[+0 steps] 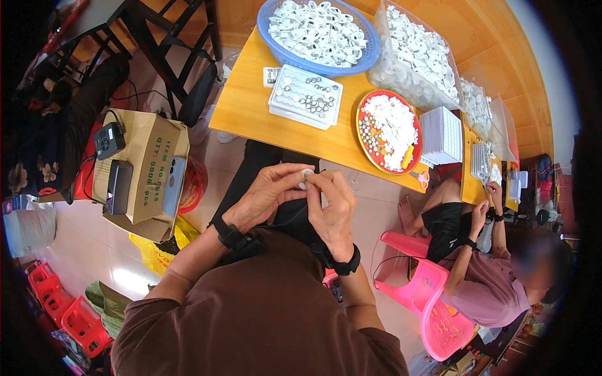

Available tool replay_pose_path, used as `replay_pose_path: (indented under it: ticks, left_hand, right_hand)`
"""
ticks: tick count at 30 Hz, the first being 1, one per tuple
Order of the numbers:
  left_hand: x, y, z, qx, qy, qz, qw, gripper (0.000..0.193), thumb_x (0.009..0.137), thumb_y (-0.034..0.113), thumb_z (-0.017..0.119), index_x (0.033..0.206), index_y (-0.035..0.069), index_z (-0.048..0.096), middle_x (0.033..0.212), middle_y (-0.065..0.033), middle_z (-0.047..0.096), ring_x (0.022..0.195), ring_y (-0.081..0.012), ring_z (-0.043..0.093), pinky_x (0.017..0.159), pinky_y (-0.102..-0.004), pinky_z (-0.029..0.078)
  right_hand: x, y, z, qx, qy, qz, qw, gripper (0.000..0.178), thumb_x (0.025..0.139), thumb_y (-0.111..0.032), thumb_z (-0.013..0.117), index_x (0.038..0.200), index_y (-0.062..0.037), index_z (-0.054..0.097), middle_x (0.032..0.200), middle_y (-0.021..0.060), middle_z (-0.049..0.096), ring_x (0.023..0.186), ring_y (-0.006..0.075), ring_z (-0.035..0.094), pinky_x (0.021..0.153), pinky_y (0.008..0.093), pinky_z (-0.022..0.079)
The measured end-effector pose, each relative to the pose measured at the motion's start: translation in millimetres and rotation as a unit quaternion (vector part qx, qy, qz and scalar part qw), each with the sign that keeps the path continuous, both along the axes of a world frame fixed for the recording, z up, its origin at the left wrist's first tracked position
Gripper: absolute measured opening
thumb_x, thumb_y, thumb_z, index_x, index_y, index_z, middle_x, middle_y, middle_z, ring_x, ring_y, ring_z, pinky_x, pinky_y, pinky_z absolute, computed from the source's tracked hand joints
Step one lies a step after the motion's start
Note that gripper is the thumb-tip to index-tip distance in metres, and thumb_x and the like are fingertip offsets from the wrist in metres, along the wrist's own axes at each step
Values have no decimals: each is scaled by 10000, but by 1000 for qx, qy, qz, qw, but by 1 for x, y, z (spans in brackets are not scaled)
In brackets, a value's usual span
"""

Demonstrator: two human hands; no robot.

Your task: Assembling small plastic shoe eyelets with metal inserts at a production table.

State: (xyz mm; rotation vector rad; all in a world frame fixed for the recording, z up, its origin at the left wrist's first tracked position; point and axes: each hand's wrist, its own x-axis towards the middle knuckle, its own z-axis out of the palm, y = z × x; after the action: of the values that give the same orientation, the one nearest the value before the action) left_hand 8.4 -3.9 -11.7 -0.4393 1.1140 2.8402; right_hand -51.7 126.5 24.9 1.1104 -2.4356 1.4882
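Above my lap, just off the table's near edge, both hands meet at the fingertips. My left hand [266, 193] pinches a small white plastic piece [305, 173]; its exact kind is too small to make out. Closed in a pinch, my right hand [333, 210] grips the same piece from the other side. Beyond them a stack of white blister trays [281, 102] lies on the table, with several round silver button cells [316, 105] on top. A red round tray [362, 137] to the right carries white pieces, more silver discs and a yellow tool [407, 157].
White parts fill a blue basket [262, 37] and a clear bin [414, 81] on the wooden table [241, 94]. Orange-handled scissors [424, 180] lie by the edge. At right, a co-worker [495, 288] sits on a pink chair [426, 282]. A cardboard box [147, 163] stands left.
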Motion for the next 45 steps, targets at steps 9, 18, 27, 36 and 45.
replay_pose_path:
  ticks: [9, 18, 27, 36, 45]
  left_hand:
    - [-2, -3, 3, 68, 8, 3, 998, 316, 919, 149, 509, 1189, -14, 522, 1074, -97, 590, 943, -156, 603, 844, -298, 522]
    - [1, -9, 4, 49, -31, -3, 998, 313, 915, 138, 517, 1195, -3, 521, 1021, -78, 600, 884, -154, 615, 790, -258, 521]
    - [-1, -11, -6, -36, -39, 4, 999, 245, 845, 39, 584, 1090, 26, 586, 984, -87, 624, 820, -126, 619, 687, -203, 514]
    - [-2, -14, -8, -102, -67, 23, 992, 163, 828, 36, 601, 990, 36, 601, 940, -87, 633, 765, -100, 595, 656, -192, 489]
    - [1, -10, -16, -88, -64, 35, 994, 143, 830, 60, 604, 971, 36, 609, 925, -78, 629, 762, -89, 585, 656, -201, 487]
  right_hand:
    - [-18, 20, 2, -47, -148, -38, 987, 189, 771, 49, 592, 947, 0, 643, 783, 88, 587, 685, 148, 576, 628, 245, 456]
    - [-105, 45, -28, 41, -31, -181, 982, 71, 788, -25, 604, 832, 22, 632, 724, 127, 583, 616, 204, 581, 578, 293, 457]
    - [-186, 23, -55, 122, 79, -171, 974, 55, 742, -4, 614, 781, 6, 651, 740, 179, 605, 660, 329, 598, 621, 395, 471]
    - [-207, -3, -69, 166, 70, -181, 967, 115, 722, -31, 636, 825, 3, 673, 803, 186, 641, 729, 308, 632, 692, 359, 490]
    - [-206, -1, -70, 175, 106, -150, 967, 112, 684, 48, 575, 773, 11, 631, 710, 168, 633, 678, 308, 626, 650, 353, 491]
